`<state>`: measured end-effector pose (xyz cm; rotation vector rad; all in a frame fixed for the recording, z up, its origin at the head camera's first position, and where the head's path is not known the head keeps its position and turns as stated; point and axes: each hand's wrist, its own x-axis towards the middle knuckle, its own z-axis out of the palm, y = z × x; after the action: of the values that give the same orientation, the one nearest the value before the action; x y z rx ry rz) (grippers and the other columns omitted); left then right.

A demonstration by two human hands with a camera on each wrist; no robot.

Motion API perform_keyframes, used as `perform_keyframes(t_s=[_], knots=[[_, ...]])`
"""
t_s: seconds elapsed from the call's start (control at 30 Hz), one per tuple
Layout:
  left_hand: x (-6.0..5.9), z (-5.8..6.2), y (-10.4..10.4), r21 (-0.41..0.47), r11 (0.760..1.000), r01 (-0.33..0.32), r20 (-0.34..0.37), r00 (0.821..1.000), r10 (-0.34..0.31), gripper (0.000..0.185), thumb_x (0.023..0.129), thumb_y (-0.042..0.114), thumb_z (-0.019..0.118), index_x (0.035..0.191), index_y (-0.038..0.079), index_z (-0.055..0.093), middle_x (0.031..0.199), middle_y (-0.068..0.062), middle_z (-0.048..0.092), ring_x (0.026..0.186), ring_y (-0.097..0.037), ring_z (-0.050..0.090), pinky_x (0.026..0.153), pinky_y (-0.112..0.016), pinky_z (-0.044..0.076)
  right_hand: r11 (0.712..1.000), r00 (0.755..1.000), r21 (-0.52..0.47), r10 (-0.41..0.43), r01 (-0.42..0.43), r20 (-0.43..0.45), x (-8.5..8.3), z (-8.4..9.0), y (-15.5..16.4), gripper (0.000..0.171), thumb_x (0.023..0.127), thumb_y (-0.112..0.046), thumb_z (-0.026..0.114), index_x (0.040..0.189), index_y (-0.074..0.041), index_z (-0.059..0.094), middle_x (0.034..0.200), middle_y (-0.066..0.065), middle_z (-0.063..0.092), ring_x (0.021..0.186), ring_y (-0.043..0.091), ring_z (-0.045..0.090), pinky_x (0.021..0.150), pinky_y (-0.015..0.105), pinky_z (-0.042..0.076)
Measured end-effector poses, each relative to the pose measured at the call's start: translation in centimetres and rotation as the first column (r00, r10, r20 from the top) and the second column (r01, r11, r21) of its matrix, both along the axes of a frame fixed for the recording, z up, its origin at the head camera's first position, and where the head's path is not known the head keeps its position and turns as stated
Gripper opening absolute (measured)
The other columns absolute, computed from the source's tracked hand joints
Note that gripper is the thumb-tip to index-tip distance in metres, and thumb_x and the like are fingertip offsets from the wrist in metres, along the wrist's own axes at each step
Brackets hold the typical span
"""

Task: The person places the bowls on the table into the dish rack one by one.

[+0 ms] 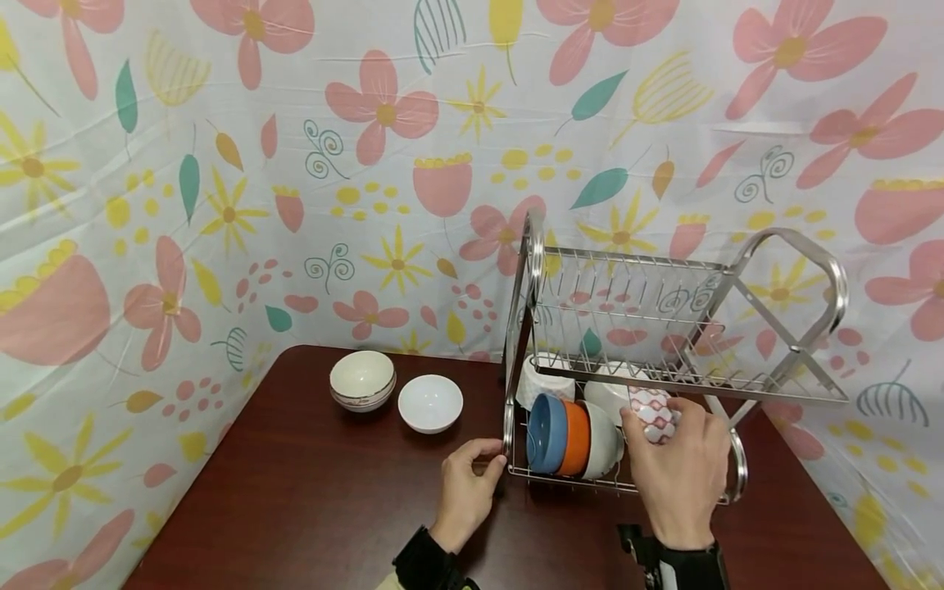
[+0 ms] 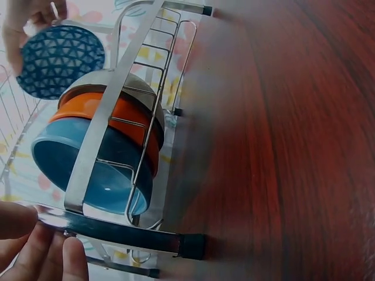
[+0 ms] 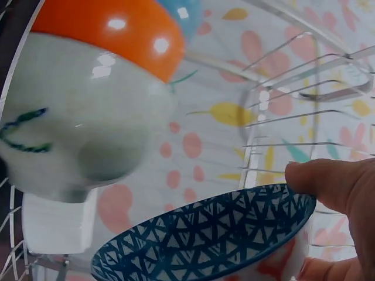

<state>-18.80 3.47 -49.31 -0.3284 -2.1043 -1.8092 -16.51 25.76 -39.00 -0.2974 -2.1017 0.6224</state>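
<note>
My right hand (image 1: 682, 471) holds a patterned bowl (image 1: 652, 415) by its edge, tilted, at the right part of the dish rack's lower tier. Red and white decoration covers the bowl's outside, while blue-and-white triangles line its inside in the right wrist view. Left of it on that tier, a blue bowl (image 2: 88, 161), an orange bowl (image 1: 577, 438) and a pale celadon bowl (image 3: 88, 117) stand on edge, nested in a row. My left hand (image 1: 468, 492) pinches the metal dish rack (image 1: 509, 434) at its left front upright, thumb and fingers on either side of the bar (image 2: 111, 231).
White bowls (image 1: 544, 381) sit at the back of the lower tier. The rack's upper tier (image 1: 627, 315) overhangs the right hand. To the left, a stack of cream bowls (image 1: 361, 377) and a white bowl (image 1: 431, 403) stand on the brown table (image 1: 295, 508). A floral cloth hangs behind.
</note>
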Motion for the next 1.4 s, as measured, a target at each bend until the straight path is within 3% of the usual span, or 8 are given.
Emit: perform_keyframes(t_s=[0.3, 0.6, 0.9, 1.4], knots=[[0.1, 0.0, 0.0, -0.006, 1.000, -0.002, -0.011, 1.000, 0.002, 0.019, 0.083, -0.002, 0.070, 0.100, 0.007, 0.071, 0.092, -0.003, 0.069, 0.080, -0.013, 0.067, 0.070, -0.024, 0.055, 0.995, 0.969, -0.086, -0.026, 0.049, 0.246, -1.1, -1.6, 0.5, 0.059, 0.079, -0.042, 0.075, 0.116, 0.000, 0.055, 0.106, 0.027, 0.047, 0.096, 0.044, 0.044, 0.060, 0.058, 0.035], [0.0, -0.1, 0.0, 0.004, 1.000, -0.012, -0.026, 1.000, 0.012, 0.020, 0.082, -0.006, 0.070, 0.098, 0.006, 0.072, 0.091, -0.004, 0.069, 0.080, -0.013, 0.067, 0.070, -0.023, 0.055, 0.996, 0.916, -0.087, 0.005, 0.032, 0.401, -1.7, -2.4, 0.5, 0.064, 0.082, -0.048, 0.069, 0.120, 0.000, 0.051, 0.108, 0.028, 0.045, 0.097, 0.045, 0.043, 0.057, 0.058, 0.036], [0.0, 0.1, 0.0, -0.010, 1.000, -0.021, -0.030, 0.999, 0.021, 0.021, 0.081, -0.006, 0.070, 0.098, 0.007, 0.072, 0.090, -0.004, 0.069, 0.079, -0.012, 0.067, 0.070, -0.023, 0.055, 0.994, 0.861, -0.104, 0.036, 0.019, 0.507, -2.1, -2.9, 0.8, 0.080, 0.083, -0.059, 0.062, 0.128, 0.004, 0.043, 0.112, 0.032, 0.043, 0.100, 0.049, 0.043, 0.058, 0.061, 0.037], [0.1, 0.1, 0.0, -0.026, 0.999, -0.020, -0.040, 0.999, 0.019, 0.023, 0.080, -0.008, 0.070, 0.098, 0.007, 0.071, 0.091, -0.005, 0.069, 0.080, -0.015, 0.067, 0.069, -0.023, 0.055, 0.990, 0.810, -0.129, 0.116, -0.051, 0.575, -2.4, -3.1, 1.9, 0.080, 0.087, -0.065, 0.050, 0.119, 0.008, 0.044, 0.108, 0.033, 0.044, 0.093, 0.049, 0.047, 0.058, 0.056, 0.039]])
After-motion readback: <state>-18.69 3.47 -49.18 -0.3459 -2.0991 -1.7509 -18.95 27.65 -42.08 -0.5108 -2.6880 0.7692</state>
